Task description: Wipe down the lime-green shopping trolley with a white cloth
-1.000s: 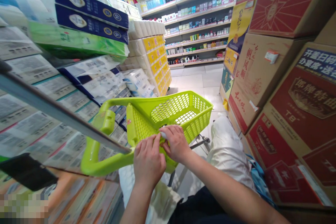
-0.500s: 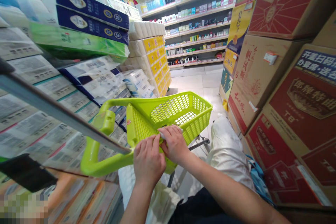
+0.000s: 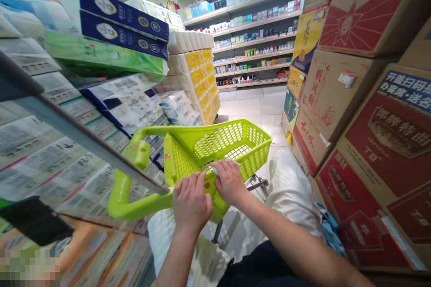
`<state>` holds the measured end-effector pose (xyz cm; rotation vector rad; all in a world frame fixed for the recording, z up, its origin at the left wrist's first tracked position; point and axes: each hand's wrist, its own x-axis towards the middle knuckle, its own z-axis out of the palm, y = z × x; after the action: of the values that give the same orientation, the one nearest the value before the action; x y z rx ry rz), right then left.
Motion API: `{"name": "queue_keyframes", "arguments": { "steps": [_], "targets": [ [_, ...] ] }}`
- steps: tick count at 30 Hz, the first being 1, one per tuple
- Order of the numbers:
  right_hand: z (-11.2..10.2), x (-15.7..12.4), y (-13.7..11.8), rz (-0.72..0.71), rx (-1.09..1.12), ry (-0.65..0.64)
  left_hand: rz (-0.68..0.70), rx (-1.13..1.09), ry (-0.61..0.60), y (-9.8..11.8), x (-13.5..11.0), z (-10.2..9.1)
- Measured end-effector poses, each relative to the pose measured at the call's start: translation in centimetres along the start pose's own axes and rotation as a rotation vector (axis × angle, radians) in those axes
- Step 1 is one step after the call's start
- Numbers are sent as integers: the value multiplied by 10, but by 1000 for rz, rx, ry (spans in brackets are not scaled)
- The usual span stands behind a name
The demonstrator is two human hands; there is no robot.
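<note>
A lime-green plastic shopping cart [image 3: 251, 163] stands in front of me, its basket bare inside. My left hand [image 3: 192, 199] is closed over the cart's near side rim. Farther along the same rim, my right hand [image 3: 230, 181] presses down with its fingers curled on a white wipe [image 3: 215, 170]. Most of the wipe is hidden under those fingers; only small white edges show. Left of my hands is the cart's thick looped handle [image 3: 124, 206], with a grey metal pole [image 3: 101, 139] slanting in front of it.
Packs of tissue paper [image 3: 124, 15] are stacked high on the left. Cardboard cartons [image 3: 336, 89] form a wall on the right, close to my leg. Shelves [image 3: 259, 38] of small boxes and bottles stand at the back, beyond the tiled floor [image 3: 242, 103].
My right hand has slid a little forward along the rim with the wipe, away from my left hand. A small round mark on the cart now shows between them. My left hand stays in place.
</note>
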<state>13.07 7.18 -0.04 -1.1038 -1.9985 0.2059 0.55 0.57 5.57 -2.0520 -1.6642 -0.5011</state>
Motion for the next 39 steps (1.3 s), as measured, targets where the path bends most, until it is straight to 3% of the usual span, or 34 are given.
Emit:
{"name": "queue_keyframes", "arguments": {
  "steps": [4, 9, 12, 17, 21, 26, 34, 39],
  "targets": [
    [-3, 5, 16, -18, -3, -27, 7, 7, -5, -5, 4, 5],
    [-4, 9, 38, 69, -61, 24, 9, 8, 11, -7, 10, 10],
    [2, 14, 30, 98, -63, 39, -6, 11, 10, -6, 15, 11],
    [11, 24, 9, -28, -2, -34, -9, 6, 5, -11, 23, 15],
    [3, 29, 28, -53, -23, -73, 2, 1, 6, -18, 27, 17],
    [-4, 32, 50, 108, -113, -29, -21, 3, 1, -17, 31, 18],
    [19, 37, 5, -58, 41, -49, -37, 2, 30, -20, 34, 27],
    [9, 35, 33, -31, -27, -53, -41, 6, 43, -22, 32, 25]
  ]
}}
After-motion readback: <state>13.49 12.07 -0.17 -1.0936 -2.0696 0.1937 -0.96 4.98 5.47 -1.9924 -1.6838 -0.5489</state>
